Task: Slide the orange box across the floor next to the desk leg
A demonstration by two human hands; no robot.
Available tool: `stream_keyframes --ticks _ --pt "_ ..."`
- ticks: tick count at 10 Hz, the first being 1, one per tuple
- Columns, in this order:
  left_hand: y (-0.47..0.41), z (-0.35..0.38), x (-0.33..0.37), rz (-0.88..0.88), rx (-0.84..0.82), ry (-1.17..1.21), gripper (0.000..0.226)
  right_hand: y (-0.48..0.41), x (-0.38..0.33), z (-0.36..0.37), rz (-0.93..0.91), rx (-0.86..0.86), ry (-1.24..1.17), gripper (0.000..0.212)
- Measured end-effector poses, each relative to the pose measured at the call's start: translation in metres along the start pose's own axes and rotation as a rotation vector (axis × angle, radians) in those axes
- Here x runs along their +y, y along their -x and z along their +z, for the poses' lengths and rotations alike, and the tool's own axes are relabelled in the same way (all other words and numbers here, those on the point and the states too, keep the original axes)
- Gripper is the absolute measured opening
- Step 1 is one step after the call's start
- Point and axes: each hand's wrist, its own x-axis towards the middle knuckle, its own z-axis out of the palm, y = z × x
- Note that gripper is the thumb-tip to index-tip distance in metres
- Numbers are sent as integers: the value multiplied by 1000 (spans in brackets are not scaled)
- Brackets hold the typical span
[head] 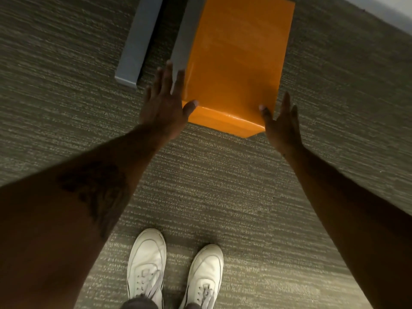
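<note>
A glossy orange box [236, 56] stands on the carpet in the upper middle of the head view. My left hand [163, 105] lies flat along its left side, fingers spread, thumb on the near top corner. My right hand [282, 123] is at the box's right near corner, fingers straight, thumb touching the top edge. A grey desk leg foot [140, 41] lies on the floor left of the box. A second grey upright part [188, 32] runs right along the box's left side.
Striped grey-brown carpet [214, 186] covers the floor. My two white sneakers [174, 268] stand at the bottom, behind the box. A pale wall base [388, 10] crosses the top right corner.
</note>
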Motion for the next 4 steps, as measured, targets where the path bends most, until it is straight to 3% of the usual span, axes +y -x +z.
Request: stream_keyframes --ticks 1,4 --pt "11 -5 4 61 16 -111 83 11 -1 -3 -78 45 164 87" --pt "63 -46 18 140 -10 -212 81 60 -19 -8 -194 54 339 82"
